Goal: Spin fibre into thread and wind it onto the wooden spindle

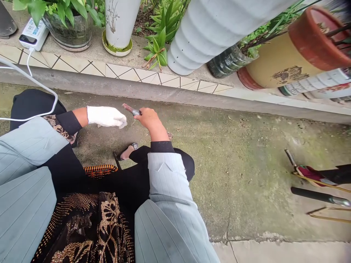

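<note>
My right hand [148, 118] is bare and wrapped round a short stick-like tool [128, 108]. The tool has a brownish end and a grey ribbed band, like wound wire, beside my fingers; the rest is hidden in the grip. A brownish piece [170, 135] shows behind my right wrist, and I cannot tell whether it belongs to the tool. My left hand [105, 117], in a white knitted glove, is just left of the tool and apart from it. Its fingers are curled together, pointing right. Whatever they may hold is hidden.
A tiled ledge [126, 73] runs across the top, bearing a white power bank [34, 33] with a cable, a tall white pot [120, 22], a ribbed white pot [208, 33] and a tan-and-red pot [285, 54]. At right are another person's shoe [309, 174] and a dark-handled tool [312, 194].
</note>
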Motion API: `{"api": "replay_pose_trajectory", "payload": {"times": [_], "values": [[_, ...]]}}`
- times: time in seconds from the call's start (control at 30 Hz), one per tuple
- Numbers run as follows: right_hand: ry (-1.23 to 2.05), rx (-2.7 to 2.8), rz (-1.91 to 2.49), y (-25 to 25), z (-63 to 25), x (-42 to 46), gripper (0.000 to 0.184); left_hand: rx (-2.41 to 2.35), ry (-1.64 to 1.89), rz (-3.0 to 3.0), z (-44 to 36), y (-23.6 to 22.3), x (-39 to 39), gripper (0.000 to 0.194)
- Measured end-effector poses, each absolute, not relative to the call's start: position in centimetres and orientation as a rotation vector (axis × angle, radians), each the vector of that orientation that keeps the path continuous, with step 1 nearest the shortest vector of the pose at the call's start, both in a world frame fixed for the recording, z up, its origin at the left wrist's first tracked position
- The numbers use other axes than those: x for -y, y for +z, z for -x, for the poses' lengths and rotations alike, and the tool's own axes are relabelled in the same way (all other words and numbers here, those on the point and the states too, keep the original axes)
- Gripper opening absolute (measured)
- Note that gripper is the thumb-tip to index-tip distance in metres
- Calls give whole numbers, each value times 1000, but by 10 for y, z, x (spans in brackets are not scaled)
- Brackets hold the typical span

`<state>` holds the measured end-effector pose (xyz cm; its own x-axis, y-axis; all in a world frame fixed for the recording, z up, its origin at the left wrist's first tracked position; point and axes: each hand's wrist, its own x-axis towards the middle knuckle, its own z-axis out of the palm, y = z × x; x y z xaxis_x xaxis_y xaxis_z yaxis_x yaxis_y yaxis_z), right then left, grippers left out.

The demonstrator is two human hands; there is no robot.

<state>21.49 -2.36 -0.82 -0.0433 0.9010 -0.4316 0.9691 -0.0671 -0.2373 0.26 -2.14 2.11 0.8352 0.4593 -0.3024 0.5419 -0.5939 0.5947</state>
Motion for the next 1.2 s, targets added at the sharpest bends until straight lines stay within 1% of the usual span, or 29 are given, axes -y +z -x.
{"api": "replay_pose_trajectory", "payload": {"times": [0.1,0.17,0.27,0.4,0.47,0.5,0.57,0.6,0.7,0.77,0.8,0.9,0.97,1.0,1.07,1.13,1.2], "values": [[-807,-1998,-1750,-2,-206,30,19,-663,-160,-2287,-1,23,18,29],[-950,-1938,-1550,2,-202,35,13,-666,-112,-2277,-2,21,15,31],[-1302,-1828,-1272,7,-203,40,13,-733,2,-2230,-2,16,10,31],[-1842,-1842,-993,19,-219,46,24,-958,148,-2101,0,8,-2,34],[-2119,-1947,-1009,28,-228,49,34,-1052,203,-2095,1,6,-8,33],[-2241,-2020,-1087,32,-232,51,39,-1089,227,-2116,2,5,-10,32],[-2410,-2171,-1375,37,-234,54,43,-1131,210,-2178,2,5,-11,31],[-2444,-2233,-1557,37,-232,54,43,-1118,163,-2207,1,6,-9,31],[-2345,-2332,-2021,29,-221,49,41,-907,-50,-2254,-4,8,3,31],[-2143,-2326,-2191,20,-212,43,38,-776,-159,-2292,-8,9,12,31],[-1993,-2307,-2242,15,-207,40,35,-741,-206,-2316,-10,10,16,31],[-1399,-2206,-2221,6,-199,34,23,-724,-328,-2400,-13,11,22,28],[-1134,-2077,-1971,5,-196,35,16,-739,-385,-2447,-12,12,23,25],[-1112,-1996,-1796,7,-197,36,13,-735,-399,-2461,-11,12,22,24],[-1274,-1849,-1433,12,-201,40,14,-697,-377,-2468,-9,12,20,23],[-1591,-1804,-1154,21,-209,44,17,-665,-280,-2457,-6,10,14,25],[-1930,-1906,-1062,31,-221,49,27,-677,-160,-2431,-3,8,8,28]]}}
